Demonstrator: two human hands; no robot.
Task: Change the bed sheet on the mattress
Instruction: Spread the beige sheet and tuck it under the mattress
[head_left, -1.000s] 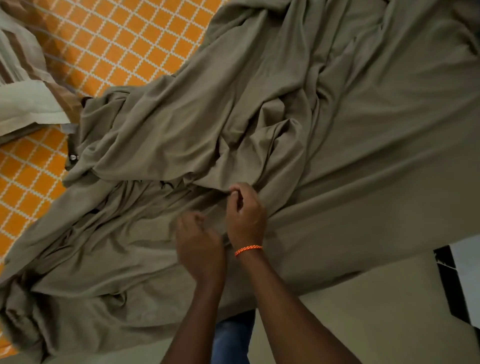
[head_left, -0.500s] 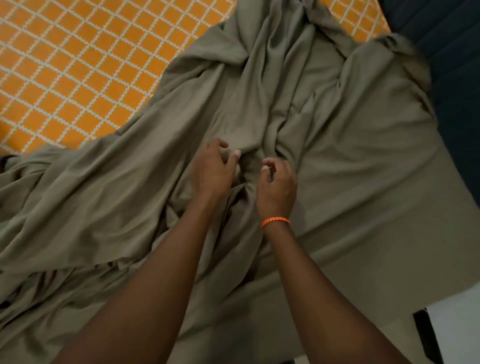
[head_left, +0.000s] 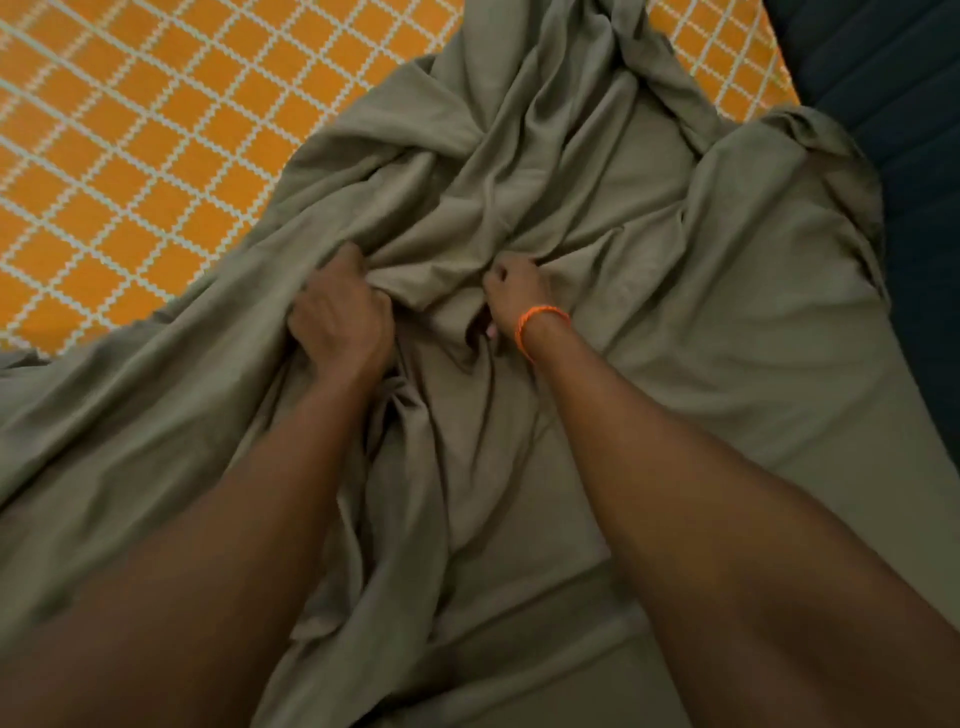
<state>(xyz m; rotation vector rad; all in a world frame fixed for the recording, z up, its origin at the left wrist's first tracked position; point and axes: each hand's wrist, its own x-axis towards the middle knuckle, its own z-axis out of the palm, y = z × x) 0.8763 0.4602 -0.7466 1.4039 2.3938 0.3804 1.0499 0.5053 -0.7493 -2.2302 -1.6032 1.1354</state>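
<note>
A grey-green bed sheet (head_left: 675, 291) lies crumpled across most of the mattress (head_left: 130, 156), whose orange cover with a white lattice pattern shows at the upper left and top right. My left hand (head_left: 340, 317) grips a bunched fold of the sheet near the middle, fingers curled into the cloth. My right hand (head_left: 511, 293), with an orange thread band on the wrist, grips another fold just to the right, about a hand's width away. Both forearms reach in from the bottom edge.
A dark blue padded surface (head_left: 893, 104) borders the bed along the right side. The sheet hangs over the near edge of the mattress at the bottom.
Both hands have reached further up the sheet and closed on its folds. The view has shifted forward, and the floor and the striped cloth at the left are out of sight.
</note>
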